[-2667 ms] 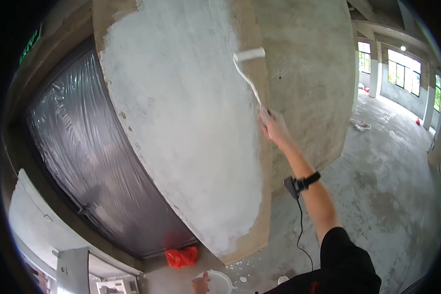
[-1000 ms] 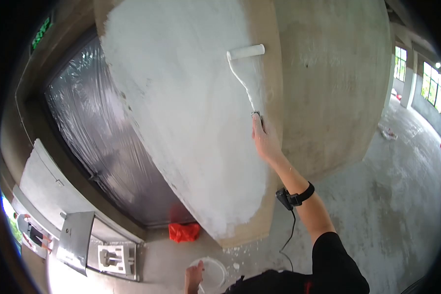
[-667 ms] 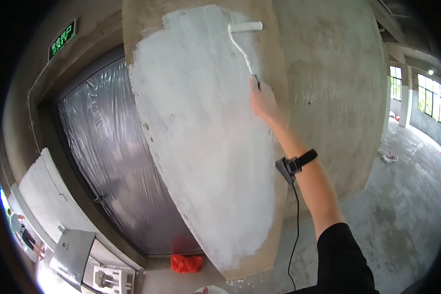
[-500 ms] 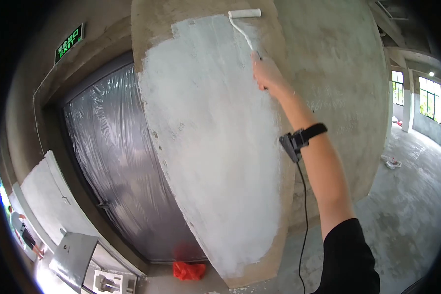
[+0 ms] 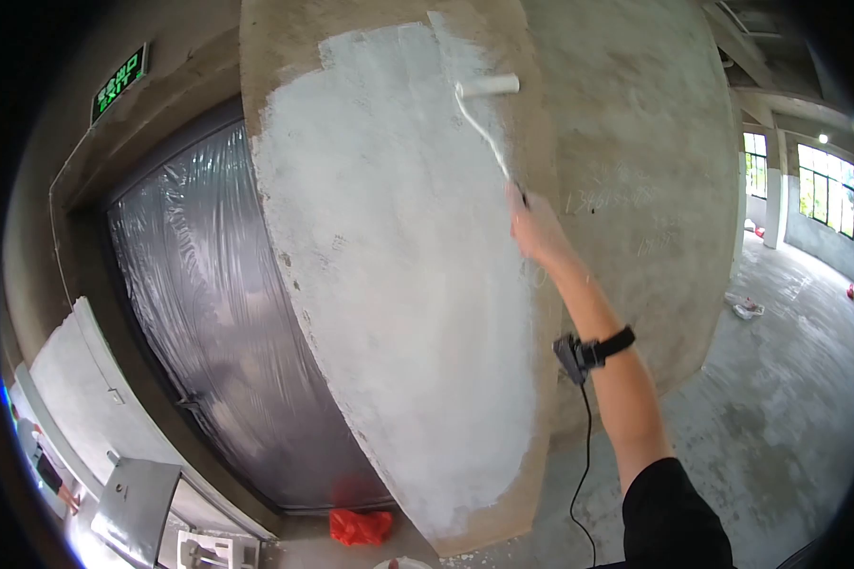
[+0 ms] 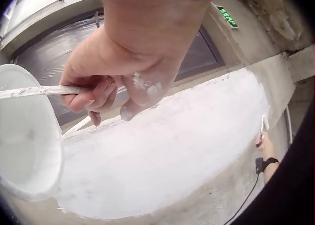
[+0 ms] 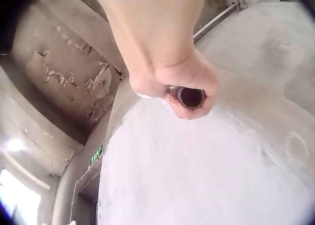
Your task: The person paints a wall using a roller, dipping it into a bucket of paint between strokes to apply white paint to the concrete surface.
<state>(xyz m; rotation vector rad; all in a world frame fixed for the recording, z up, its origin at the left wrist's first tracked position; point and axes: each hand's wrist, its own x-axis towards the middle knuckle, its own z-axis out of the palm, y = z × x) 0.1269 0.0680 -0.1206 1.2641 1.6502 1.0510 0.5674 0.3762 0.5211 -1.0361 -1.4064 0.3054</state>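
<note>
A white paint roller (image 5: 489, 85) lies against the upper right part of a pillar's white painted face (image 5: 399, 284), close to the bare brown strip at its edge. My right hand (image 5: 539, 232) grips the roller's handle with the arm stretched up. From the right wrist view, the fingers curl round the dark round handle end (image 7: 191, 98). Low in front of the wall, my left hand (image 6: 128, 72) holds the thin white bail (image 6: 39, 91) of a white bucket (image 6: 32, 146), fingers curled round it. White smears mark the left palm and thumb. The bucket's contents are mostly hidden.
Plastic sheeting (image 5: 247, 322) covers a doorway left of the pillar, with a red plastic bag (image 5: 361, 526) at its foot. A grey panel (image 5: 138, 507) stands lower left, and another person is beyond it. Concrete floor (image 5: 731, 427) stretches off to the right.
The roller went up past the top of the white area, then came back down along the right side. A fresh white strip shows at the top. The head view shifted about.
</note>
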